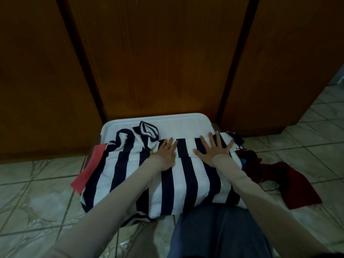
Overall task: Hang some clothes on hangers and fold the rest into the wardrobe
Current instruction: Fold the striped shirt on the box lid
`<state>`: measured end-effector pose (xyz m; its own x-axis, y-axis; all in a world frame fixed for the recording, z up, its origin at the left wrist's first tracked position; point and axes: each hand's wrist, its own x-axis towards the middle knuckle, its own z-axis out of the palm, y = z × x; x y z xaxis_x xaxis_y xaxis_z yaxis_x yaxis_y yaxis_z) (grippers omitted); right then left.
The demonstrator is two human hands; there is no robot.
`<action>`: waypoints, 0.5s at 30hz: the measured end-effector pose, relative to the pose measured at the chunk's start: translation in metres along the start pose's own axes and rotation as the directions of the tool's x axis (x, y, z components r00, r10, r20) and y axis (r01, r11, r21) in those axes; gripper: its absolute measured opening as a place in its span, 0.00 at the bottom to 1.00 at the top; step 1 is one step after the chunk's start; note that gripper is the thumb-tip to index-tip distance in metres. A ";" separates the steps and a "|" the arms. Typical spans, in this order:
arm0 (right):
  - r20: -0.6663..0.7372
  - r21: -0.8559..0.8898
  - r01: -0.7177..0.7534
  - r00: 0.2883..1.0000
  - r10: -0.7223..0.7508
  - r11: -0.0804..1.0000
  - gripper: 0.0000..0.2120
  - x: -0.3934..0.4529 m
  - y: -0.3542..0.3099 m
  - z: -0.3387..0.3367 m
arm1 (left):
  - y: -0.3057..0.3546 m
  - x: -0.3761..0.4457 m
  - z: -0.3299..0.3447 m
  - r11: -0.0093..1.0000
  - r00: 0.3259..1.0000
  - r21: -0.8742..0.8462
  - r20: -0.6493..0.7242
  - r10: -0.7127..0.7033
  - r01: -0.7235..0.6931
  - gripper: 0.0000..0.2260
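Observation:
A navy-and-white striped garment (186,185) lies spread over a white plastic tray (167,121) on the floor, its collar bunched at the far left. My left hand (165,153) rests flat on the cloth near its middle, fingers together and pointing away. To its right, my right hand (214,148) presses flat on a folded-over edge with fingers spread. Neither hand grips anything. Beige sleeves cover both forearms.
Closed brown wooden wardrobe doors (158,58) stand right behind the tray. A pink cloth (89,168) sticks out under the striped garment on the left. A dark red cloth (290,181) lies on the tiled floor (37,194) at the right. My blue-clad leg (219,233) is below.

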<state>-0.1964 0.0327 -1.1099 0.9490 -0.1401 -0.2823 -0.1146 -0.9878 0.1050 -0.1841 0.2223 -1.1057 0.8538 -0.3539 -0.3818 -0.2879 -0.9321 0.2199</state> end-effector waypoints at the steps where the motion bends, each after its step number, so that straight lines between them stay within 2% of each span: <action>1: -0.014 0.012 -0.011 1.000 0.011 1.000 0.37 0.001 0.002 -0.001 | 0.000 0.001 -0.001 1.000 1.000 0.004 0.004 0.000 0.000 0.23; 4: -0.044 0.103 -0.055 0.997 0.060 0.993 0.39 0.003 0.012 -0.002 | -0.003 0.000 -0.001 1.000 1.000 0.014 -0.005 0.006 -0.006 0.23; 9: -0.011 0.354 -0.142 0.988 0.157 0.924 0.33 0.010 0.039 -0.001 | -0.003 -0.003 0.002 1.000 0.999 0.007 -0.031 0.009 -0.009 0.22; 11: 0.005 0.503 -0.169 0.981 0.193 0.848 0.30 0.013 0.046 -0.005 | -0.002 -0.002 0.001 1.000 0.999 0.011 -0.032 0.004 -0.004 0.22; 13: -0.018 0.673 -0.180 0.966 0.259 0.718 0.24 0.015 0.051 -0.009 | 0.000 -0.003 -0.001 1.000 0.999 0.022 -0.038 -0.010 0.011 0.22; 15: -0.063 0.772 -0.177 0.935 0.350 0.610 0.18 0.015 0.055 -0.016 | 0.005 -0.002 -0.004 0.998 0.997 0.058 -0.076 -0.020 0.024 0.23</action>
<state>-0.1840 -0.0229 -1.0934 0.8654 -0.4723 -0.1675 -0.4644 -0.6303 -0.6222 -0.1853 0.2182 -1.1003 0.8900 -0.3284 -0.3164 -0.2919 -0.9433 0.1581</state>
